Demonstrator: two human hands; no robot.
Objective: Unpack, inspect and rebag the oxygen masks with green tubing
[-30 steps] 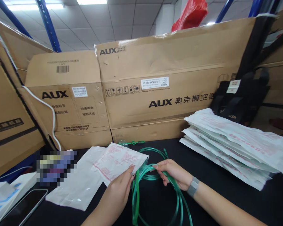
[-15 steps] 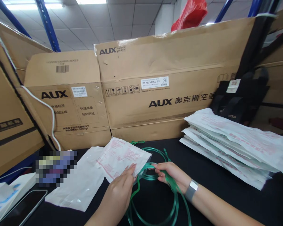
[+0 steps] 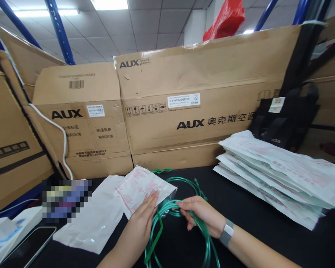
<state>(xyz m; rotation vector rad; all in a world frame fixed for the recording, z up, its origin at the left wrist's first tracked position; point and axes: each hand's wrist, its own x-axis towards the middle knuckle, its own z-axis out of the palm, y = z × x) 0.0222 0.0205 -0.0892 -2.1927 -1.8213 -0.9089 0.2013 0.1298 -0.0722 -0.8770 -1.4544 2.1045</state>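
Note:
My right hand (image 3: 201, 214) pinches a coil of thin green plastic tubing (image 3: 154, 223), whose loops hang down toward me. Against the open, clear-edged end of a white pouch with red print (image 3: 145, 188) rests my left hand (image 3: 141, 225), its fingers stretched close together over the pouch and its thumb hidden. The tubing's upper part lies right at that opening. A darker green strap (image 3: 159, 234) hangs beside my left fingers. Behind the held loops, another bundle of green tubing (image 3: 188, 180) lies on the black table.
A flat white pouch (image 3: 93, 216) lies left of the printed one. Farther left are a phone (image 3: 28, 247) and a blurred item (image 3: 67, 201). Stacked white packets (image 3: 279, 178) stand at right, near a black bag (image 3: 276, 123). Cardboard boxes (image 3: 156, 130) wall off the back.
My right hand has shifted slightly down with the tubing, and more of its loops now show at the pouch's opening. My left hand stays at the pouch.

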